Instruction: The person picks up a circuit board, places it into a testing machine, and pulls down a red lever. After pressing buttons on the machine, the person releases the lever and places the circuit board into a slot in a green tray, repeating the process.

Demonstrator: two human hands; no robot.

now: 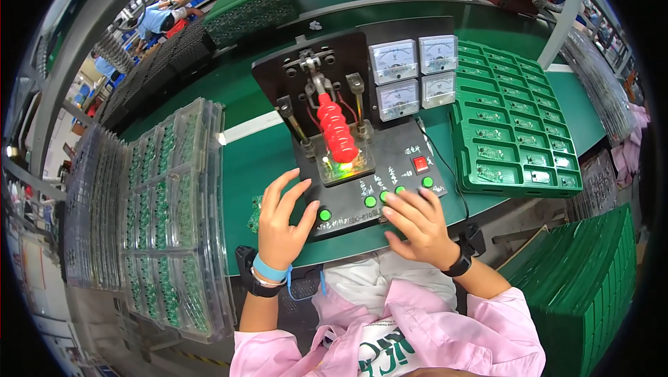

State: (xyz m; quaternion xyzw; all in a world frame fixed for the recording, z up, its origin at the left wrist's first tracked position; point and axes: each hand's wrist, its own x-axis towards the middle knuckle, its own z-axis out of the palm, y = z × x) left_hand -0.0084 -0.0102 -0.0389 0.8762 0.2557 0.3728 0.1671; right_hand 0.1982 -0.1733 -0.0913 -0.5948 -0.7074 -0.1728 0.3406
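A black test fixture (390, 168) stands on the green bench in front of me. It has a red ribbed lever handle (337, 130), a clear lit nest (342, 167), several green buttons (371, 202) and a red switch (420, 163). My left hand (282, 222) is spread open at the fixture's front left corner, its thumb beside a green button (324, 215). My right hand (416, 225) rests on the front edge, fingers over the row of green buttons. Neither hand holds anything. A small green circuit board (254, 213) lies partly under my left hand.
Several white analogue meters (412, 71) sit on the fixture's back panel. A green compartment tray with boards (515, 126) lies to the right, more green trays (591, 286) stacked lower right. Clear blister trays of boards (170, 217) are stacked on the left. Another person (156, 19) works far behind.
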